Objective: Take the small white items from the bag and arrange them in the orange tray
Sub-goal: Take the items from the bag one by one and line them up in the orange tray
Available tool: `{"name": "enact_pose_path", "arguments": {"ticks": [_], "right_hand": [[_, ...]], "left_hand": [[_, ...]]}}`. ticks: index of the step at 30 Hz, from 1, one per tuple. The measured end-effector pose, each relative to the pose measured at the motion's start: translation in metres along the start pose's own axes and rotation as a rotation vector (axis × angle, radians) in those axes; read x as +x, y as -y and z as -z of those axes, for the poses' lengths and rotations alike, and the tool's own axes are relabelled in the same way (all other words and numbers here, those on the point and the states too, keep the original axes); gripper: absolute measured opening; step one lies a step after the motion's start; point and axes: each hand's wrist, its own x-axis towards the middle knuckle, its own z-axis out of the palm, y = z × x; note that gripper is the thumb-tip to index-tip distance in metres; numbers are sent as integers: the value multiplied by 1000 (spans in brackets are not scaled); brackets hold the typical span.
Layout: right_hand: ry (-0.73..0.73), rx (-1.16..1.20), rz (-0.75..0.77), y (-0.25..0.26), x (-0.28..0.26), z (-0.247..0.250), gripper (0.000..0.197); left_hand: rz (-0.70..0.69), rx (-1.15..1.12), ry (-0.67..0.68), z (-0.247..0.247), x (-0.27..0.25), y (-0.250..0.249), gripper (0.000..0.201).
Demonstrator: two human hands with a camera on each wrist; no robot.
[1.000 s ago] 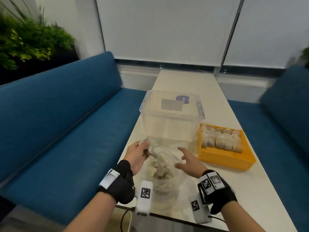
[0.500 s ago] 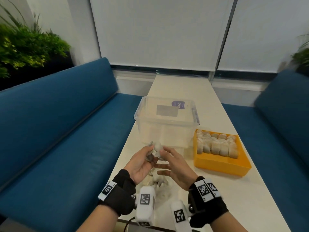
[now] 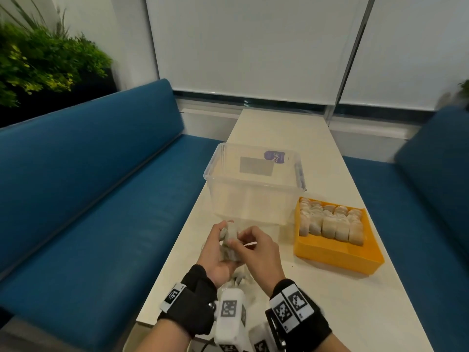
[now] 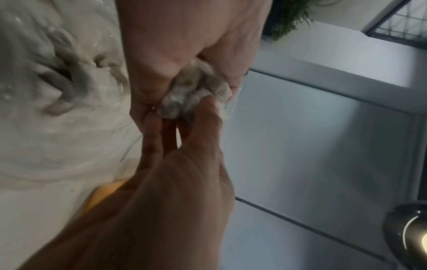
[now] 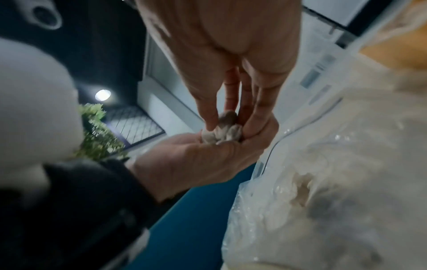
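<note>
A clump of small white items lies in the cupped palm of my left hand, a little above the table. My right hand meets it from the right, and its fingertips pinch the clump. The left wrist view shows the clump squeezed between both hands. Under the hands lies the clear plastic bag, crumpled, with more pale items inside. The orange tray sits to the right and holds neat rows of white items in its far half.
A clear lidless plastic box stands just beyond my hands, touching the tray's far left corner. The narrow white table runs between two blue sofas. A green plant stands at the far left.
One second ago my hands were apart at the bag's mouth. They have since come together above the bag, and the right hand's fingers now pinch the clump in the left palm.
</note>
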Motion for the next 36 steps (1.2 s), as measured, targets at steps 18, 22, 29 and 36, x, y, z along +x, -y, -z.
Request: {"name": "enact_pose_path", "arguments": {"ticks": [18, 22, 29, 36], "right_hand": [[101, 133, -71, 35, 65, 107, 9], [42, 220, -65, 45, 74, 135, 8], [72, 366, -93, 52, 83, 169, 9], [159, 377, -53, 48, 87, 195, 25]], "left_hand": [[-46, 160, 65, -47, 19, 0, 14], [-95, 324, 147, -74, 22, 6, 18], [-145, 438, 224, -114, 26, 17, 32], [78, 311, 285, -134, 25, 20, 54]]}}
